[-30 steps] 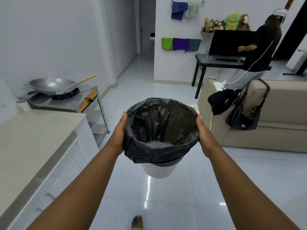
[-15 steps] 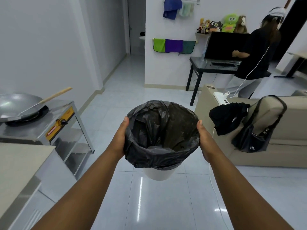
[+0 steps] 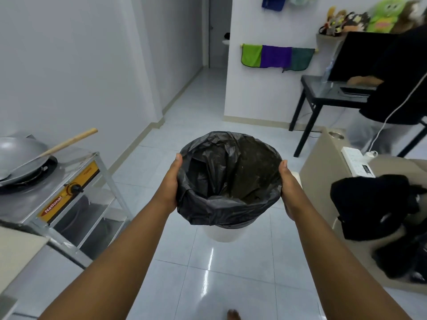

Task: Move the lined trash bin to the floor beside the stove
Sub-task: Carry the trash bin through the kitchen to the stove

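Note:
I carry a white trash bin (image 3: pixel 223 234) lined with a black plastic bag (image 3: pixel 228 179) in mid-air over the tiled floor. My left hand (image 3: pixel 169 185) presses against its left rim and my right hand (image 3: pixel 290 188) against its right rim. The bin looks empty inside. The steel stove (image 3: pixel 62 195), with a wok (image 3: pixel 18 155) and a wooden-handled spatula on it, stands to my left, its open shelves facing the floor. The stretch of tiled floor (image 3: pixel 143 162) past the stove's right side is bare.
A beige sofa (image 3: pixel 323 162) with black clothes and a bag sits close on the right. A counter corner (image 3: pixel 16 248) is at the lower left. A black table (image 3: pixel 323 98) and a person in black stand at the far right. My foot (image 3: pixel 233 315) shows at the bottom.
I have walked forward with the bin held in both hands. The stove and sofa have come nearer and slid toward the frame edges. My grip is unchanged.

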The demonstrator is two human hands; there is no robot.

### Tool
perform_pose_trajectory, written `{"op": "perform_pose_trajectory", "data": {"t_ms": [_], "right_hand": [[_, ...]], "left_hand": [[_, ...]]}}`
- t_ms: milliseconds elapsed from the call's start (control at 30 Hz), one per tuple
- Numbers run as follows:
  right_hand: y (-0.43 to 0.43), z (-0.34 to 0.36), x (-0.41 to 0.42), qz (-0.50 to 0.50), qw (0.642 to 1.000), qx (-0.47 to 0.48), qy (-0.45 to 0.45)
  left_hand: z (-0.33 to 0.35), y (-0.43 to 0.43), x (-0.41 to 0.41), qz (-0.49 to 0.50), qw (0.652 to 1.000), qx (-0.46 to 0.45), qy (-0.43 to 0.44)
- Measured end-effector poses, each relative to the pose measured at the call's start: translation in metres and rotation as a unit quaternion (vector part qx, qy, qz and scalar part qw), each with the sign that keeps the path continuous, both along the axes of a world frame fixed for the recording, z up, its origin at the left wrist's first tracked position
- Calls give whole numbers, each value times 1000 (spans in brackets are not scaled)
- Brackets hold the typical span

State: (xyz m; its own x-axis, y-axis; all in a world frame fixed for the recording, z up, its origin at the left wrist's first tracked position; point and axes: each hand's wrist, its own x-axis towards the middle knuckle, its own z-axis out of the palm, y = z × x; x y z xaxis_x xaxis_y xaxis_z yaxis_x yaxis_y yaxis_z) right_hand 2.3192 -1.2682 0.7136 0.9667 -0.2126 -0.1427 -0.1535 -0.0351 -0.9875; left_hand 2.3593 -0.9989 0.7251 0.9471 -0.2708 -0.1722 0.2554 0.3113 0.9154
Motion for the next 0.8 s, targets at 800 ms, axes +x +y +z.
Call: {"op": "perform_pose_trajectory", "data": {"t_ms": [800], "right_hand": [[-22, -4, 499, 88, 995, -28, 21]], "left_hand": [[-24, -18, 456, 116, 992, -41, 16]]}}
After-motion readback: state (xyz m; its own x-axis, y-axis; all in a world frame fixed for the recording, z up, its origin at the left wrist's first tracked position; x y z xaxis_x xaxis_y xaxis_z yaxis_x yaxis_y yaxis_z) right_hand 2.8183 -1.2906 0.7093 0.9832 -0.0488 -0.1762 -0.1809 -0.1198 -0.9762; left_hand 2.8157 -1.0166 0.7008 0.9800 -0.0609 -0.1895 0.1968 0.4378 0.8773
